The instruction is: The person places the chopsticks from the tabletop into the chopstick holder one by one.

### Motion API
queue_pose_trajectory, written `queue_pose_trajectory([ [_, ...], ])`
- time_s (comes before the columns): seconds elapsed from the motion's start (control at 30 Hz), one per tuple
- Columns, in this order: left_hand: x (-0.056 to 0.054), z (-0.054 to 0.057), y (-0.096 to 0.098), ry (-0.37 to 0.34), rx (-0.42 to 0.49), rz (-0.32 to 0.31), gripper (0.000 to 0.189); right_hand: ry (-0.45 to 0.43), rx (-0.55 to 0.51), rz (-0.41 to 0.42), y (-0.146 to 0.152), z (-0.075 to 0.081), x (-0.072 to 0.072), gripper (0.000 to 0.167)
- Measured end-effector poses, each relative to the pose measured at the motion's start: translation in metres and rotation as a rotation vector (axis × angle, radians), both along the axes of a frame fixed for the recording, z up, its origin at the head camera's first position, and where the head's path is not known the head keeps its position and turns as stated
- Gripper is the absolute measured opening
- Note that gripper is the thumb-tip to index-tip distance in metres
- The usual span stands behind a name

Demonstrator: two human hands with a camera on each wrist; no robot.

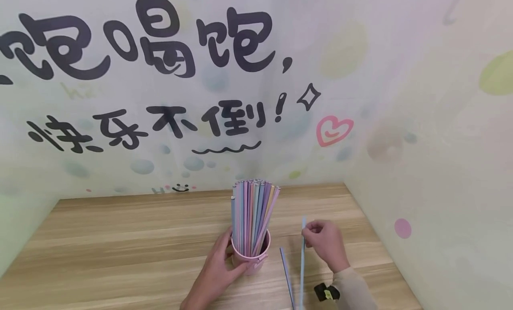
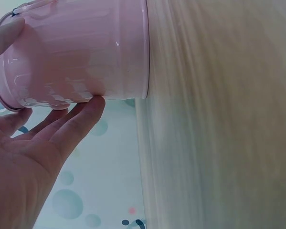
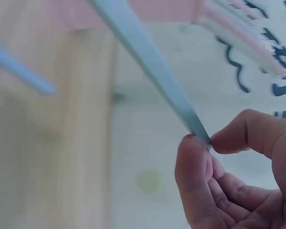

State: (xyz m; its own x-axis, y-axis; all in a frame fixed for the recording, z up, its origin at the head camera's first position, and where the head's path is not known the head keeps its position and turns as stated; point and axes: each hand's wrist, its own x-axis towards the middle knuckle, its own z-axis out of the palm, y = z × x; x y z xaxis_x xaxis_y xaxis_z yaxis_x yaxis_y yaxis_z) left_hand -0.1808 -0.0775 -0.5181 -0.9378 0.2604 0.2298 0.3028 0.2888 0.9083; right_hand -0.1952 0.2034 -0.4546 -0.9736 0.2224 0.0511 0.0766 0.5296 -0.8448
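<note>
A small pink metal bucket (image 1: 248, 263) stands on the table, filled with long thin pastel sticks (image 1: 254, 216) whose tops fan out above the rim. My left hand (image 1: 218, 267) holds the bucket from the left, thumb at its near side near the rim. In the left wrist view the fingers (image 2: 78, 126) lie along the pink wall. To the right of the bucket, my right hand (image 1: 325, 243) pinches a light blue stick (image 1: 302, 267) near its far end, between thumb and fingertips. A second, darker blue stick (image 1: 287, 276) lies between the bucket and that hand.
The wood-grain table (image 1: 132, 256) meets a white wall (image 1: 100, 167) with black lettering at the back. Another wall (image 1: 437, 181) with coloured dots borders its right side. A black strap piece (image 1: 326, 292) shows by the right sleeve (image 1: 352, 290).
</note>
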Motion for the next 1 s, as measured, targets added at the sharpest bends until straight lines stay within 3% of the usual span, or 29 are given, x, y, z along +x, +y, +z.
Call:
queue_pose_trajectory([
  [0.3,0.001,0.0,-0.001,0.007,0.007,0.006,0.098,0.178,-0.11,-0.035,-0.011,0.056,-0.016,0.014],
  [0.57,0.001,-0.001,-0.002,0.012,0.015,-0.002,0.099,0.403,-0.23,-0.06,-0.028,0.098,-0.025,0.013],
  [0.8,0.001,-0.001,-0.002,0.02,0.023,-0.021,0.097,0.566,-0.309,-0.08,-0.044,0.109,-0.032,0.01],
  [1.0,0.001,0.0,-0.002,0.017,0.023,-0.021,0.096,0.602,-0.258,-0.067,-0.057,0.096,-0.039,0.008],
])
